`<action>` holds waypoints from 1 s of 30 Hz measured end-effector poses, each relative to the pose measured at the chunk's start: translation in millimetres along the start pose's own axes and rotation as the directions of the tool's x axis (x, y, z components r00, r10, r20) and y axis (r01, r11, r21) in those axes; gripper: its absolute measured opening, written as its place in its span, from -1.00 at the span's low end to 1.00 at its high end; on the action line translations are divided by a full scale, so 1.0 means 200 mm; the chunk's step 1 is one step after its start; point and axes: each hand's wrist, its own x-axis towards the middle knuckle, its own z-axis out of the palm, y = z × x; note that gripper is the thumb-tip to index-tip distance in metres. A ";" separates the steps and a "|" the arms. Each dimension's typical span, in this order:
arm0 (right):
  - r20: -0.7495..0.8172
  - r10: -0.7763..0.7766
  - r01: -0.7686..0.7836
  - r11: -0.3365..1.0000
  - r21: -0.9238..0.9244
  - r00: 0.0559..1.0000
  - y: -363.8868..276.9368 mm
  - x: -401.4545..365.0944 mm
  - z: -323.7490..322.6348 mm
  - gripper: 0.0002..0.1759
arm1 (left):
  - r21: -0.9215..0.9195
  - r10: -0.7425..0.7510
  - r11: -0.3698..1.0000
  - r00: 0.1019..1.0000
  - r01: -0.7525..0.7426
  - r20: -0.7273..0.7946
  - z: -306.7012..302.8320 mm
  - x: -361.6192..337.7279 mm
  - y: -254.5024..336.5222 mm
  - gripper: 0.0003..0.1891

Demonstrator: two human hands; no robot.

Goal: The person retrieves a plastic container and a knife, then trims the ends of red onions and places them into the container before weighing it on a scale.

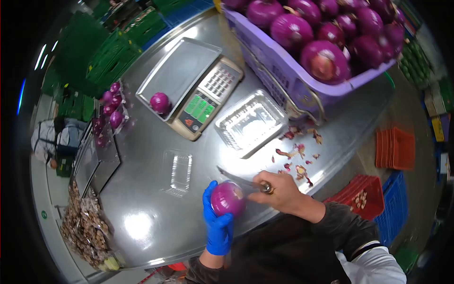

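My left hand (218, 238), in a blue glove, is wrapped round a red onion (226, 200) over the near edge of the metal table (142, 194). A knife (240, 178) with a slim curved blade is gripped in my bare right hand (282, 193). Its blade passes just above the onion, the tip pointing left. Torn onion skins (301, 172) lie on the table beyond my right hand. Stacked clear plastic trays (250, 120) stand farther back, and a single clear tray (180, 171) lies to the left.
A purple basket (302, 90) heaped with red onions stands at the back right. Left of it sits a digital scale (208, 102) with one onion (160, 102) on its pan. Packed onions (113, 106) and bagged brown produce (85, 222) line the left side. Red crates (395, 147) are on the floor.
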 end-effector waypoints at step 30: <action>0.370 -0.130 0.177 0.980 -0.095 0.920 -0.05 0.93 1.03 -0.27 | 0.998 0.580 0.061 0.814 -0.013 -0.024 -0.99 0.46 0.02 -0.16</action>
